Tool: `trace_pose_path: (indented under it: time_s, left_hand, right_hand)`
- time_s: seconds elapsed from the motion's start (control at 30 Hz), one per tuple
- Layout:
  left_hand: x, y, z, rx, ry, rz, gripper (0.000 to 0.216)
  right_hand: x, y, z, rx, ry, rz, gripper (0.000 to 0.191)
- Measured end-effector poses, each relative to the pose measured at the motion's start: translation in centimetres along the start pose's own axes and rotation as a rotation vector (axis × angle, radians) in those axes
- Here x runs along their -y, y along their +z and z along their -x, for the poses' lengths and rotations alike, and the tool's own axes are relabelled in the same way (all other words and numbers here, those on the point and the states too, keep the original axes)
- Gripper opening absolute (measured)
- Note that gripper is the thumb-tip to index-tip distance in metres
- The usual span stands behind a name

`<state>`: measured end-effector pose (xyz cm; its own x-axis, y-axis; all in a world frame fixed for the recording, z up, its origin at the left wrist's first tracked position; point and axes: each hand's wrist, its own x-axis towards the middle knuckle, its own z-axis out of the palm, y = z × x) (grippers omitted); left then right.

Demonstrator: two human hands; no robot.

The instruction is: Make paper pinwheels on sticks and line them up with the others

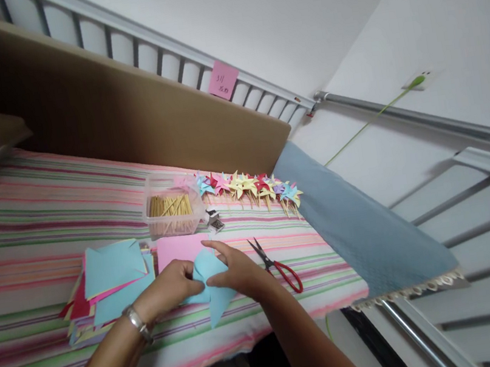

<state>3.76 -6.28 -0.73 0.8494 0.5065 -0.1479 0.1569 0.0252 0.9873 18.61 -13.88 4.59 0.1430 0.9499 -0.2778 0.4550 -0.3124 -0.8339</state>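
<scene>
Between my hands is a blue paper pinwheel [209, 265], its points partly curled toward the centre. My left hand [178, 285] wears a bracelet at the wrist and pinches the pinwheel's left side with thumb and fingers. On its other side my right hand [235, 271] grips the paper between thumb and fingers, the index finger reaching up. A pink paper sheet [176, 249] lies just behind the pinwheel. To the left sits a stack of coloured paper squares [115, 270], blue on top. Red-handled scissors [278, 267] rest with blades parted, right of my right hand.
A clear plastic box [177, 221] of thin wooden sticks stands behind the pink sheet, small metal pins [215, 220] beside it. Several finished pinwheels [245, 186] line the back by a brown board [146, 112]. The striped cloth [332, 274] ends at the right, near a blue cover [361, 221].
</scene>
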Motion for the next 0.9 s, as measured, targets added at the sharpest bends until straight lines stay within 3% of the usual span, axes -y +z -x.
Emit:
trace_pose_path:
  time_s: [0.23, 0.47, 0.67, 0.77, 0.9]
  left_hand:
    - [0.4, 0.1, -0.4, -0.051, 0.018, 0.052, 0.005]
    - [-0.7, -0.5, 0.2, -0.286, 0.001, 0.492, 0.042]
    - [-0.8, 1.5, 0.1, -0.180, 0.068, 0.741, 0.018]
    - [-0.7, 1.8, -0.2, -0.208, 0.111, 0.769, 0.019]
    - [-0.7, 1.5, -0.2, -0.304, 0.059, 0.791, 0.012]
  right_hand:
    - [0.1, 0.4, 0.0, -0.062, 0.001, 0.040, 0.077]
    - [-1.4, 0.0, -0.6, -0.241, -0.018, -0.433, 0.072]
    - [-1.1, 1.6, -0.7, -0.448, -0.106, -0.586, 0.058]
    - [-0.5, 2.7, -0.6, -0.479, -0.132, -0.551, 0.062]
    - [0.2, 3.7, -0.7, -0.468, -0.166, -0.555, 0.056]
